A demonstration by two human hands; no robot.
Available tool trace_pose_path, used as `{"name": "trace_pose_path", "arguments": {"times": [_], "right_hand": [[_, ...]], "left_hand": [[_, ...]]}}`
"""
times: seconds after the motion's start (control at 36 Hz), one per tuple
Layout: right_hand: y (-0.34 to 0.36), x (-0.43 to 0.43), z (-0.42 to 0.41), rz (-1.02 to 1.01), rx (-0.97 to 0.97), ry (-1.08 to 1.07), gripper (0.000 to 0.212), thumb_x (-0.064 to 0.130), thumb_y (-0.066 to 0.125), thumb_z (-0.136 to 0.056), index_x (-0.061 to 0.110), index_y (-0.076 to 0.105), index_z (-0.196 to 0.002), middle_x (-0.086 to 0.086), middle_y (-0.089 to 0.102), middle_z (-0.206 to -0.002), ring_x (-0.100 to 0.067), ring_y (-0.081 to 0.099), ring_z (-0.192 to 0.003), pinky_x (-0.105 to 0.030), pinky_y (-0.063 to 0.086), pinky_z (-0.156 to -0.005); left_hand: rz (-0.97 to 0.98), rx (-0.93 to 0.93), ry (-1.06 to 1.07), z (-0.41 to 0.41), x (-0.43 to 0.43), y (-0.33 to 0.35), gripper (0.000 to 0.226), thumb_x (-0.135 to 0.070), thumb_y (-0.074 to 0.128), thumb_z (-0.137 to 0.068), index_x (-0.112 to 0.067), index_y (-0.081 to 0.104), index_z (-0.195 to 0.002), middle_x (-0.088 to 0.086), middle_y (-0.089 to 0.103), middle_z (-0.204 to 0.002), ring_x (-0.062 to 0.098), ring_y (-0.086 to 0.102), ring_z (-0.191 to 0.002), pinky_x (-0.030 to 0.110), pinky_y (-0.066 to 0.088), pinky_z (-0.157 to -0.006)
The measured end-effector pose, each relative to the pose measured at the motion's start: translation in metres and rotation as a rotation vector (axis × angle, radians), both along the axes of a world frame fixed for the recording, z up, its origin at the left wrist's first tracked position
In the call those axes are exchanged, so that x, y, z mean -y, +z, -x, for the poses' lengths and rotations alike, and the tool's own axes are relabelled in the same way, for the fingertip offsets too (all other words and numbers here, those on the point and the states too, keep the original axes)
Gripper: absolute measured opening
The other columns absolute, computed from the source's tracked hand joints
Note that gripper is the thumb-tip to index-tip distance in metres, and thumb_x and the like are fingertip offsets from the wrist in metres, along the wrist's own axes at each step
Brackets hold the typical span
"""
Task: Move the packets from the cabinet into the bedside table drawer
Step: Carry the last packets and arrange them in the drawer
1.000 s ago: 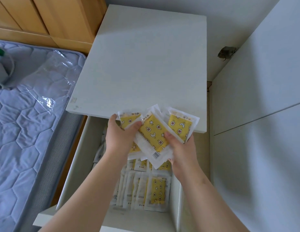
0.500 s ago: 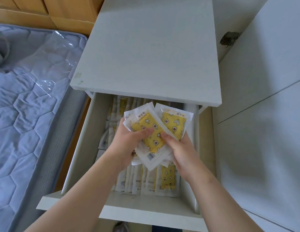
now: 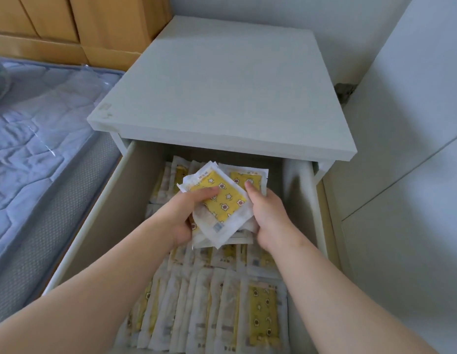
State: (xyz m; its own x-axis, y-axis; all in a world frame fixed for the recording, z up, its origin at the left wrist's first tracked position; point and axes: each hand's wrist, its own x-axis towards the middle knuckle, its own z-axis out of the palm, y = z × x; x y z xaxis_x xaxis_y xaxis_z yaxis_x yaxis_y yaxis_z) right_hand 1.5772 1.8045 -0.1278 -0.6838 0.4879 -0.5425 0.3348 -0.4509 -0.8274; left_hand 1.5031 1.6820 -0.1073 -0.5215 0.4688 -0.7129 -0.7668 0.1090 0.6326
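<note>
While both grips clasp it, a fanned bundle of yellow-patterned packets (image 3: 223,200) sits over the middle of the open drawer (image 3: 102,221); I cannot tell whether it touches the ones beneath. The left grip (image 3: 182,215) curls round the bundle's left edge, thumb pressed on the top packet's face. The right grip (image 3: 269,215) curls round its right side, thumb on a second packet fanned out behind. Around and below the bundle, stored packets (image 3: 222,307) overlap in rows across most of the drawer floor. The drawer stands pulled out from under the white counter (image 3: 222,85). To the left lies a quilted grey mattress (image 3: 31,149), with wooden panels (image 3: 94,26) behind it, and white cupboard doors (image 3: 413,162) stand to the right.
</note>
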Motion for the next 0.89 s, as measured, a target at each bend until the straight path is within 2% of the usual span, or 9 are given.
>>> {"name": "trace_pose_path", "arguments": {"times": [0.08,0.14,0.22,0.28,0.5,0.61,0.69,0.81,0.89], "right_hand": [[-0.014,-0.005,0.002,-0.033,-0.005,0.016,0.011,0.030,0.055,-0.094,0.023,0.061,-0.100,-0.005,0.070,-0.099,-0.025,0.067,-0.091,-0.043,0.054,-0.086],[-0.020,-0.008,0.004,-0.021,0.003,0.030,0.011,0.028,0.057,-0.093,0.023,0.061,-0.101,-0.007,0.070,-0.102,-0.027,0.066,-0.094,-0.048,0.051,-0.091],[-0.022,-0.014,0.010,-0.004,-0.034,0.015,0.020,0.026,0.059,-0.091,0.018,0.061,-0.110,-0.009,0.070,-0.103,-0.029,0.067,-0.094,-0.048,0.051,-0.091],[-0.021,-0.017,0.011,-0.010,-0.076,0.009,0.023,0.025,0.061,-0.090,0.017,0.061,-0.112,-0.009,0.070,-0.103,-0.029,0.067,-0.094,-0.048,0.051,-0.092],[-0.020,-0.013,-0.006,-0.027,-0.078,-0.039,0.026,0.027,0.066,-0.084,0.017,0.065,-0.109,-0.009,0.072,-0.100,-0.030,0.067,-0.094,-0.048,0.051,-0.092],[-0.011,-0.010,-0.011,-0.105,-0.160,-0.057,0.033,0.031,0.073,-0.079,0.019,0.059,-0.107,-0.006,0.070,-0.101,-0.027,0.067,-0.093,-0.047,0.052,-0.089],[-0.005,-0.004,-0.014,-0.166,-0.174,-0.017,0.037,0.024,0.076,-0.077,0.020,0.055,-0.106,-0.004,0.068,-0.104,-0.024,0.066,-0.095,-0.046,0.052,-0.090],[-0.005,-0.006,-0.016,-0.152,-0.129,0.033,0.022,0.024,0.068,-0.085,0.021,0.059,-0.104,-0.004,0.069,-0.102,-0.023,0.066,-0.095,-0.046,0.050,-0.093],[-0.006,-0.011,-0.012,-0.109,-0.129,0.029,0.014,0.025,0.062,-0.090,0.019,0.063,-0.102,-0.005,0.071,-0.099,-0.024,0.066,-0.094,-0.045,0.050,-0.093]], "left_hand": [[-0.063,-0.017,-0.009,0.000,-0.002,-0.009,0.026,-0.011,0.063,-0.086,-0.013,0.062,-0.112,0.012,0.073,-0.098,0.029,0.070,-0.087,0.043,0.054,-0.068],[-0.082,-0.052,-0.046,0.001,-0.003,-0.010,0.030,-0.009,0.060,-0.087,-0.012,0.060,-0.117,0.013,0.072,-0.100,0.030,0.069,-0.090,0.044,0.054,-0.071],[-0.099,-0.134,-0.070,0.005,-0.005,-0.010,0.033,-0.004,0.059,-0.087,-0.012,0.057,-0.119,0.014,0.073,-0.098,0.029,0.071,-0.083,0.041,0.058,-0.061],[-0.118,-0.176,-0.063,0.007,-0.005,-0.010,0.043,-0.003,0.062,-0.084,-0.015,0.054,-0.124,0.014,0.071,-0.104,0.031,0.071,-0.086,0.043,0.059,-0.059],[-0.096,-0.382,-0.095,-0.008,-0.004,-0.013,0.061,-0.005,0.074,-0.075,-0.021,0.048,-0.128,0.013,0.066,-0.113,0.036,0.068,-0.094,0.058,0.054,-0.077],[-0.141,-0.425,-0.014,-0.012,-0.005,-0.007,0.056,-0.005,0.074,-0.077,-0.023,0.046,-0.121,0.011,0.066,-0.112,0.035,0.066,-0.096,0.056,0.054,-0.081],[-0.140,-0.441,0.012,-0.013,-0.002,-0.004,0.048,-0.013,0.072,-0.081,-0.025,0.046,-0.120,0.009,0.065,-0.111,0.032,0.067,-0.096,0.054,0.055,-0.080],[-0.127,-0.382,-0.015,-0.008,0.003,-0.004,0.020,-0.017,0.061,-0.090,-0.026,0.051,-0.105,0.009,0.066,-0.107,0.031,0.066,-0.093,0.049,0.055,-0.074],[-0.160,-0.301,-0.065,0.003,0.007,-0.003,0.022,-0.013,0.054,-0.094,-0.022,0.053,-0.114,0.013,0.067,-0.110,0.035,0.065,-0.098,0.051,0.053,-0.079]]}}
